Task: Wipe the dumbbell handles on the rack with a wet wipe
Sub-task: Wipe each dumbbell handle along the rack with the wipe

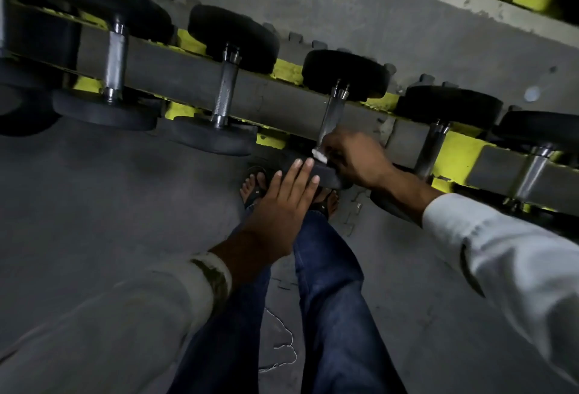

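Observation:
Several black dumbbells with steel handles lie across a yellow rack [460, 152]. My right hand [354, 158] grips a white wet wipe [319, 155] around the near end of the middle dumbbell's handle [332, 118]. My left hand [282, 202] lies flat with straight fingers against that dumbbell's near black weight [327, 174]. Most of the wipe is hidden inside my right fist.
Other dumbbell handles sit to the left [224, 89], far left [115, 61] and right [434, 149] on the same rack. My feet in sandals [253, 188] stand on the grey rubber mat floor [109, 199] under the rack's front edge.

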`<state>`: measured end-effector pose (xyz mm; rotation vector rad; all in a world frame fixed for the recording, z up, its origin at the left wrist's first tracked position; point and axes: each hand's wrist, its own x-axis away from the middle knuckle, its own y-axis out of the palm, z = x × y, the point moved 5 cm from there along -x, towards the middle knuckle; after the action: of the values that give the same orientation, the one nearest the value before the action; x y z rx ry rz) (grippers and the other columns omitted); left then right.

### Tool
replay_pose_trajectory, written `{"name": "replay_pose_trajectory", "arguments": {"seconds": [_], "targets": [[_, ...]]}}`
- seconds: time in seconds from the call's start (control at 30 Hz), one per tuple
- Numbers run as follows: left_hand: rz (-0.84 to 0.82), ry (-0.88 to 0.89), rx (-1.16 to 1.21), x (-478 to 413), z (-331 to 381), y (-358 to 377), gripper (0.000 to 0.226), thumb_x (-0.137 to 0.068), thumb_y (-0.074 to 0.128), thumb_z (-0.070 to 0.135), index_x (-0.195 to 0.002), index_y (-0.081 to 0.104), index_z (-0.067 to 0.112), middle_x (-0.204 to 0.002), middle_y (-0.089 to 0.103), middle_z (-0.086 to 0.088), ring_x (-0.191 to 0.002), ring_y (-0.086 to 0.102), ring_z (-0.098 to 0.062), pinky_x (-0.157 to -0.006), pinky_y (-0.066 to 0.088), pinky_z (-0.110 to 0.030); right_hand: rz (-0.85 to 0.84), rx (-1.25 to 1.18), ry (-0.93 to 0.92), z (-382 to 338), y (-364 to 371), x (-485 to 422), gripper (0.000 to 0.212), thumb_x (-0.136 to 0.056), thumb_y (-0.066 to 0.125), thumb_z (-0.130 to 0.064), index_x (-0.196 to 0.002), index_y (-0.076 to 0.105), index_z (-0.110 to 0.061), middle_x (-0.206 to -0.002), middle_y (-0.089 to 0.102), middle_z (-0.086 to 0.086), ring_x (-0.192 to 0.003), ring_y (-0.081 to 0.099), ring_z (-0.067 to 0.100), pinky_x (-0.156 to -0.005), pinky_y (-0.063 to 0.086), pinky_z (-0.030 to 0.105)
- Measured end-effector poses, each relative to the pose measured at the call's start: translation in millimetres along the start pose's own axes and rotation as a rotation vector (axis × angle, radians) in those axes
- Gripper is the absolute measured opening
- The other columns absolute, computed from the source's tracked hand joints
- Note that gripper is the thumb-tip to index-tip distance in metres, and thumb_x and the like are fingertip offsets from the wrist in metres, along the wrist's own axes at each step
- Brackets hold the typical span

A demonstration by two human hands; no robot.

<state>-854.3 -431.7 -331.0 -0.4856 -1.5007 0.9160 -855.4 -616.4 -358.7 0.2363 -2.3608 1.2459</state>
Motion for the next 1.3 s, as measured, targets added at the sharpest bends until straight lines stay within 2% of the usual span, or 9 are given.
{"name": "replay_pose_trajectory", "arguments": {"seconds": [0.2, 0.37, 0.47, 0.63, 0.73, 0.87, 0.97, 1.07, 1.3], "targets": [[0.039, -0.007, 0.009, -4.1, 2.0, 10.3, 0.121, -0.096, 0.056, 0.053, -0.146, -0.035, -0.008, -0.154, -0.037, -0.037, -0.153, -0.014, -0.051, -0.124, 0.014, -0.059, 0.072, -0.564, 0.438, 46.1, 40.7, -3.8, 0.006, -0.085, 0.063, -0.017, -0.082, 0.065, -0.021, -0.086, 0.072, 0.005, -0.083, 0.065, 0.021, -0.074, 0.051, 0.036], [0.102, 0.004, -0.023, -5.3, 1.7, 15.9, 0.115, -0.096, 0.058, 0.051, -0.154, -0.023, -0.008, -0.158, -0.029, -0.037, -0.154, -0.007, -0.051, -0.123, 0.019, -0.058, 0.0, -1.101, 0.593, 51.7, 63.4, -22.3, 0.024, -0.085, 0.052, 0.017, -0.104, 0.066, 0.015, -0.1, 0.068, 0.022, -0.088, 0.06, 0.024, -0.074, 0.048, 0.028], [0.089, -0.003, -0.019, -4.2, 2.5, 13.2, 0.122, -0.094, 0.061, 0.056, -0.153, -0.024, -0.007, -0.158, -0.029, -0.037, -0.154, -0.01, -0.051, -0.123, 0.018, -0.059, 0.084, -1.167, 0.632, 46.0, 58.5, -4.2, 0.01, -0.086, 0.059, 0.015, -0.092, 0.064, 0.009, -0.087, 0.065, 0.018, -0.074, 0.059, 0.018, -0.067, 0.047, 0.026], [0.067, -0.011, -0.028, -3.9, 3.0, 9.8, 0.127, -0.092, 0.061, 0.061, -0.151, -0.027, -0.009, -0.158, -0.029, -0.038, -0.153, -0.009, -0.052, -0.123, 0.018, -0.058, 0.201, -0.802, 0.383, 34.9, 35.2, 12.6, 0.022, -0.085, 0.068, -0.004, -0.074, 0.061, -0.022, -0.074, 0.064, -0.003, -0.069, 0.059, 0.009, -0.071, 0.051, 0.03], [0.068, -0.006, -0.037, -4.6, 2.2, 11.1, 0.127, -0.092, 0.061, 0.061, -0.152, -0.025, -0.01, -0.158, -0.028, -0.039, -0.154, -0.007, -0.052, -0.123, 0.02, -0.058, 0.148, -0.152, -0.008, 12.6, 12.9, -9.5, 0.004, -0.081, 0.059, -0.024, -0.08, 0.063, -0.023, -0.084, 0.067, 0.0, -0.088, 0.061, 0.027, -0.078, 0.047, 0.041], [0.083, -0.002, -0.062, -5.1, 4.0, 11.0, 0.133, -0.085, 0.064, 0.07, -0.154, -0.019, -0.009, -0.16, -0.019, -0.039, -0.154, -0.001, -0.052, -0.122, 0.023, -0.057, -0.009, 0.478, -0.324, -23.4, 6.7, -46.3, 0.028, -0.093, 0.043, -0.037, -0.084, 0.065, -0.022, -0.086, 0.065, 0.009, -0.094, 0.056, 0.033, -0.088, 0.036, 0.043], [0.071, -0.002, -0.049, -4.9, 3.5, 12.9, 0.139, -0.079, 0.066, 0.075, -0.156, -0.015, -0.007, -0.161, -0.018, -0.038, -0.154, 0.001, -0.051, -0.122, 0.024, -0.057, -0.419, 0.585, -0.185, -35.7, 13.3, -71.8, 0.017, -0.098, 0.051, -0.026, -0.088, 0.062, -0.019, -0.112, 0.069, 0.012, -0.11, 0.061, 0.032, -0.105, 0.034, 0.045], [0.084, 0.014, -0.048, -5.3, 2.1, 13.5, 0.142, -0.079, 0.066, 0.076, -0.153, -0.022, -0.008, -0.161, -0.019, -0.039, -0.154, 0.0, -0.052, -0.122, 0.023, -0.058, -0.609, 0.509, -0.002, -39.9, 11.1, -85.8, 0.007, -0.093, 0.053, -0.015, -0.092, 0.059, -0.014, -0.118, 0.066, 0.012, -0.115, 0.063, 0.034, -0.085, 0.043, 0.035], [0.078, 0.001, -0.053, -5.0, 4.5, 11.7, 0.132, -0.084, 0.065, 0.065, -0.155, -0.019, -0.008, -0.159, -0.025, -0.038, -0.154, -0.006, -0.052, -0.122, 0.021, -0.059, -0.371, 0.454, -0.22, -26.1, 8.6, -62.0, 0.019, -0.096, 0.049, -0.031, -0.097, 0.067, -0.025, -0.108, 0.07, 0.01, -0.111, 0.062, 0.029, -0.112, 0.029, 0.043]]}}
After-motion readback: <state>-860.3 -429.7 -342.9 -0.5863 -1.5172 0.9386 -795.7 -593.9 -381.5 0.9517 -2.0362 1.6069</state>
